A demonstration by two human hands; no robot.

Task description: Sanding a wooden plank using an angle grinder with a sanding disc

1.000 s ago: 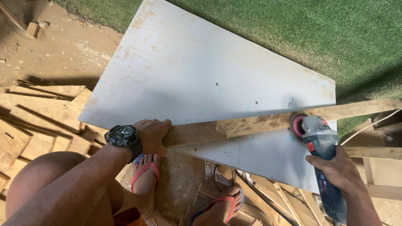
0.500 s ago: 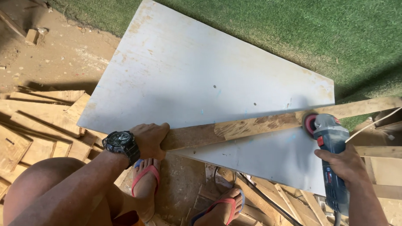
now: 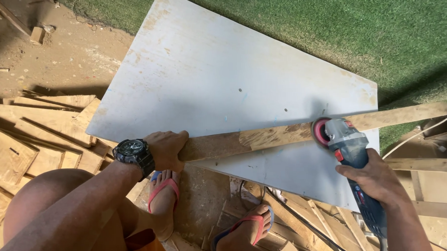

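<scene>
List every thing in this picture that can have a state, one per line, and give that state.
Left hand: gripping the end of the wooden plank.
Wooden plank: lying across the white board, partly sanded.
Right hand: closed around the angle grinder.
Angle grinder: disc against the plank's edge.
White board: flat, scuffed.
Wristwatch: worn on the left wrist.

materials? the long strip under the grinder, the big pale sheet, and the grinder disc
Long strip: raw wood, rough with darker stained patches and visible grain. Pale sheet: probably plywood or laminated board, smooth whitish face, scuffed and brown-stained at the edges. Grinder disc: pinkish-red, likely an abrasive sanding pad; too blurred to confirm. The right hand holds the grinder, the left hand steadies the strip.
</scene>
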